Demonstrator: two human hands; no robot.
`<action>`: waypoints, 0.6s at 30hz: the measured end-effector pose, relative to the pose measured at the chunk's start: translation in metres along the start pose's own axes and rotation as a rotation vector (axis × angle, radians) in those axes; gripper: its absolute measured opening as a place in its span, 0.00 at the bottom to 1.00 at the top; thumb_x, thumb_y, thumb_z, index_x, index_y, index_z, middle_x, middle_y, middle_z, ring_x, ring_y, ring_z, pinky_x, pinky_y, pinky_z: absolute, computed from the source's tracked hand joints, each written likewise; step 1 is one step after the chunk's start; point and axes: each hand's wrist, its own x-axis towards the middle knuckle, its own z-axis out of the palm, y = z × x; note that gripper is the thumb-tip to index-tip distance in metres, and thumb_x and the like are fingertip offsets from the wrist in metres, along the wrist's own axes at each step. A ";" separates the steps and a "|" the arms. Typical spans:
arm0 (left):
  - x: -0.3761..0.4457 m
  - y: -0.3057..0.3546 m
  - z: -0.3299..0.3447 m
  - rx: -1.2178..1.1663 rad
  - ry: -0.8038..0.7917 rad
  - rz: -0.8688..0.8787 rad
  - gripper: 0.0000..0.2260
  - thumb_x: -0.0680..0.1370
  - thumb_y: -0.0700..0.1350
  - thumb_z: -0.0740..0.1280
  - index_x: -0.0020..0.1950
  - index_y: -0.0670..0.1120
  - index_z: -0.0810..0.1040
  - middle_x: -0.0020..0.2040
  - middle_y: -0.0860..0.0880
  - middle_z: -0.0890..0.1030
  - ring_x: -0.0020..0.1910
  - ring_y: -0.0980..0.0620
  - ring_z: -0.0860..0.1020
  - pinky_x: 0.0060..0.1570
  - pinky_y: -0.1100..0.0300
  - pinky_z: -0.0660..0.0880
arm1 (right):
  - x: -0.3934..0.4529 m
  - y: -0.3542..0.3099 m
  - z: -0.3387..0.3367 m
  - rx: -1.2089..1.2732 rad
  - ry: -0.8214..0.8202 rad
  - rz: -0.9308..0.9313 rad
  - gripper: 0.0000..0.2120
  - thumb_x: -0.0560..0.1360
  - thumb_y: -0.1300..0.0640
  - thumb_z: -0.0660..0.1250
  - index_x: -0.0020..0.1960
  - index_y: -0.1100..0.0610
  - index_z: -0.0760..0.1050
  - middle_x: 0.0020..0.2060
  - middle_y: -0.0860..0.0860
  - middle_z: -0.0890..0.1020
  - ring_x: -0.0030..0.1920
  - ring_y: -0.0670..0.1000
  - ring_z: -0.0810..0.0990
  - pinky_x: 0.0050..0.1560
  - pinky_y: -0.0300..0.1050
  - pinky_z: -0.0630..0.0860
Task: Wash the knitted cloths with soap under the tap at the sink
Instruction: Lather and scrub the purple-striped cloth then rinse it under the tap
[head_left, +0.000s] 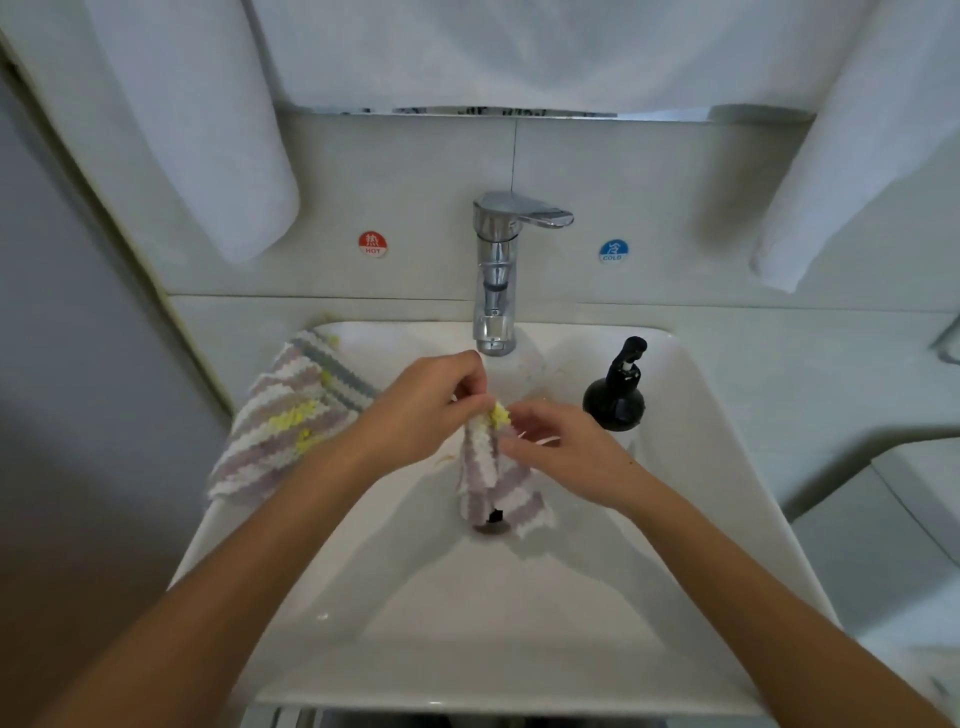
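Note:
A striped knitted cloth (496, 480) in mauve and white with a yellow edge hangs over the middle of the white sink (571, 623), above the drain. My left hand (426, 410) pinches its yellow top edge. My right hand (563, 447) grips the cloth just below that, from the right. A second striped knitted cloth (291, 421) lies draped over the sink's left rim. The chrome tap (496, 275) stands behind my hands; I cannot tell whether water runs. A black soap pump bottle (615, 395) stands on the sink at the right.
Red hot (372, 243) and blue cold (613, 251) stickers flank the tap on the back wall. White towels hang at upper left (208, 130) and upper right (841, 197). A white counter (805, 374) runs to the right of the sink.

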 end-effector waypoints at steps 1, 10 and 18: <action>0.006 -0.001 0.006 -0.017 0.006 -0.002 0.07 0.78 0.42 0.69 0.41 0.45 0.75 0.39 0.50 0.79 0.42 0.49 0.78 0.46 0.49 0.77 | 0.001 0.004 0.000 -0.016 0.013 0.011 0.11 0.75 0.54 0.70 0.57 0.52 0.80 0.48 0.48 0.83 0.48 0.46 0.81 0.55 0.46 0.78; 0.015 -0.016 0.026 -0.165 0.089 -0.034 0.09 0.78 0.43 0.68 0.40 0.51 0.73 0.37 0.55 0.78 0.37 0.60 0.75 0.40 0.62 0.73 | 0.004 0.006 0.009 -0.348 0.232 0.006 0.06 0.77 0.56 0.63 0.46 0.58 0.76 0.36 0.52 0.79 0.39 0.56 0.78 0.42 0.54 0.75; 0.006 -0.019 0.026 0.175 -0.033 -0.038 0.10 0.74 0.59 0.68 0.49 0.57 0.71 0.38 0.59 0.76 0.34 0.60 0.73 0.35 0.62 0.65 | 0.000 -0.005 0.004 -0.032 0.360 0.017 0.08 0.77 0.62 0.63 0.42 0.51 0.70 0.32 0.56 0.80 0.31 0.56 0.74 0.36 0.57 0.75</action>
